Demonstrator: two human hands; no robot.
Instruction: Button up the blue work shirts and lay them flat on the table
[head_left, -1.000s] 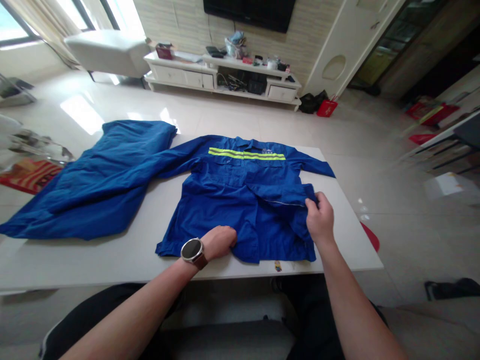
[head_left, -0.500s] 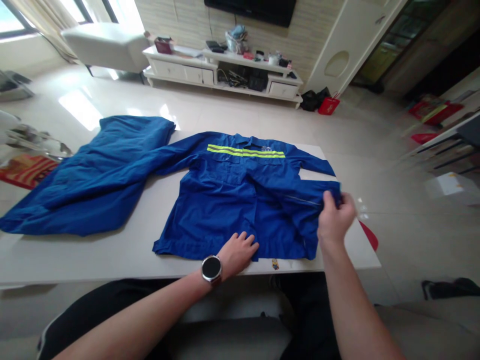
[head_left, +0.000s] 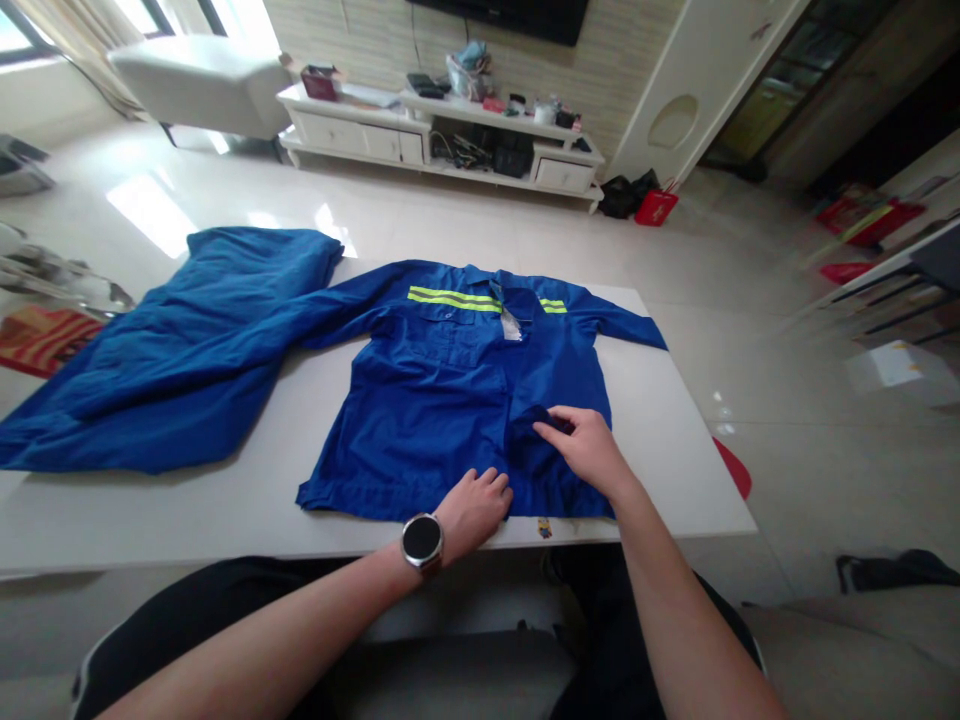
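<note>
A blue work jacket (head_left: 427,430) lies spread on the white table, collar away from me, with a yellow-green reflective stripe (head_left: 454,299) across the chest. My right hand (head_left: 589,450) pinches a fold of its right front panel between thumb and fingers. That panel is turned back near the middle and covers part of the stripe; a pale label (head_left: 512,327) shows below the collar. My left hand (head_left: 474,510), below a wristwatch, rests on the hem near the front opening, fingers slightly bent and apart. The left sleeve reaches a second blue garment (head_left: 180,350), which is folded.
The white table (head_left: 660,455) has a small cartoon sticker (head_left: 544,528) by its near edge. A red object (head_left: 731,468) shows past the right edge. Farther off stand a white TV cabinet (head_left: 349,135) and a pale seat (head_left: 202,80). A red patterned bag (head_left: 45,340) is at the left.
My right hand has moved left from the jacket's right side to near its middle, carrying the front panel's edge. The label has come into view. My left hand has stayed on the hem.
</note>
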